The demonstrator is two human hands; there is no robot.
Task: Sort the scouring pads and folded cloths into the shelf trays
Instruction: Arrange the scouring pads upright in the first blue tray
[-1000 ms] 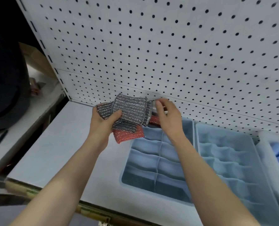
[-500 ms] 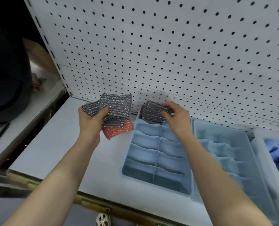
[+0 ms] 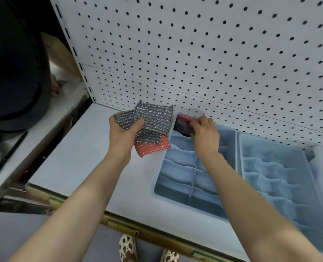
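bare forearms, no sleeves; pale perforated clogs (image 3: 127, 247) on feet

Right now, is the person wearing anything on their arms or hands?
No. Both forearms are bare, with no sleeves in view, and the left hand and right hand carry no gloves, rings, watch or bands that can be seen.

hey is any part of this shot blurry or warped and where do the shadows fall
Head view: wide-angle bend curves the pegboard; the right hand is slightly motion-blurred; the left hand and its pads stay sharper; soft shadow darkens the tray compartments.
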